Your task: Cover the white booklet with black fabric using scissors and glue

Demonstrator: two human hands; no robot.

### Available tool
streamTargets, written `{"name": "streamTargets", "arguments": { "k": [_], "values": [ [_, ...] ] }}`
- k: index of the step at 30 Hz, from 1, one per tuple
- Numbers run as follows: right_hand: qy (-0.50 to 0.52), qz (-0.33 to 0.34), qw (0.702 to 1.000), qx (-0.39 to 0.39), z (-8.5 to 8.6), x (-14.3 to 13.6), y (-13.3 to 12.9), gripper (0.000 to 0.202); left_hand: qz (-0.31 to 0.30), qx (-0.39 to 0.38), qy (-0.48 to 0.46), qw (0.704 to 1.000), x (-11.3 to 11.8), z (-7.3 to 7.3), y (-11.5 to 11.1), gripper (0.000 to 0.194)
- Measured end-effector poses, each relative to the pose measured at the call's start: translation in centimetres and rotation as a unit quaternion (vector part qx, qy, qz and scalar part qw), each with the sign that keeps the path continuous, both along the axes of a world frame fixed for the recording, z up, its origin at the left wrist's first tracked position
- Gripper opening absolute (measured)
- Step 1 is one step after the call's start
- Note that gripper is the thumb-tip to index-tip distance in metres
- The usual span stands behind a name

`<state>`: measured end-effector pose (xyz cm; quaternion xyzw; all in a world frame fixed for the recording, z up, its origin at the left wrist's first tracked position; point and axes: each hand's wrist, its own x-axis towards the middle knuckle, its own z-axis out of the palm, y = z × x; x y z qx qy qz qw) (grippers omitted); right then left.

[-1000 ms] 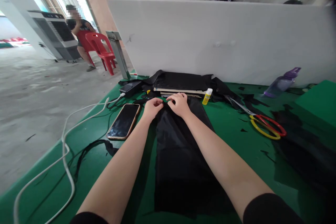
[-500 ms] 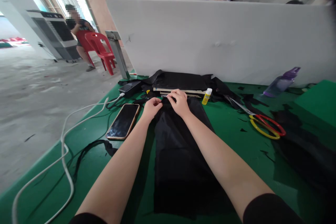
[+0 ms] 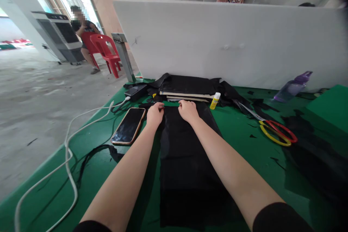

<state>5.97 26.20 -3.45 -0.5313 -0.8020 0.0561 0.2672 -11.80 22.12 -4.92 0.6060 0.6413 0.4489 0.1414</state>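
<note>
- So the black fabric (image 3: pixel 185 185) is lying lengthwise down the green table (image 3: pixel 239 130), pretty flat, with some faint creases showing.
- Left hand (image 3: pixel 156 115) is touching its far left corner, fingers curling in; right hand (image 3: pixel 188 111) is resting along the same far edge, also curled.
- Can't honestly tell if either one is pinching the cloth or just pressing it — the fingertips are too small and hidden.
- Just past the hands, a pale-edged stack (image 3: pixel 190 95) is sitting under more black cloth (image 3: pixel 190 84), and a yellow glue stick (image 3: pixel 214 102) is standing beside it.
- Smartphone (image 3: pixel 128 125) is lying left of the left forearm; scissors (image 3: pixel 265 120) are lying off right.
- My take: doing this well is needing even tension — both hands pulling equally, otherwise that edge is skewing.
</note>
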Motion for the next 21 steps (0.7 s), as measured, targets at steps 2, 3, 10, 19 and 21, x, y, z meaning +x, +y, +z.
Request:
{"name": "streamTargets", "arguments": {
  "k": [2, 3, 10, 19, 21],
  "values": [
    [-0.002, 0.009, 1.000, -0.007, -0.11, -0.01, 0.15, 0.030, -0.005, -0.008, 0.014, 1.000, 0.09, 0.02, 0.00, 0.028],
    [-0.001, 0.012, 1.000, -0.008, -0.12, -0.01, 0.20, 0.030, -0.006, -0.012, 0.018, 1.000, 0.12, 0.03, 0.03, 0.028],
    [0.017, 0.019, 0.999, 0.019, 0.35, 0.20, -0.06, 0.030, -0.021, -0.021, 0.036, 0.999, 0.32, 0.25, 0.12, 0.027],
    [0.045, 0.029, 0.997, 0.048, 0.30, 0.28, -0.05, 0.023, -0.023, -0.028, 0.056, 0.998, 0.61, 0.55, 0.04, 0.026],
    [0.049, 0.031, 0.997, 0.047, 0.29, 0.26, -0.05, 0.023, -0.027, -0.027, 0.046, 0.998, 0.61, 0.42, 0.17, 0.028]
  ]
}}
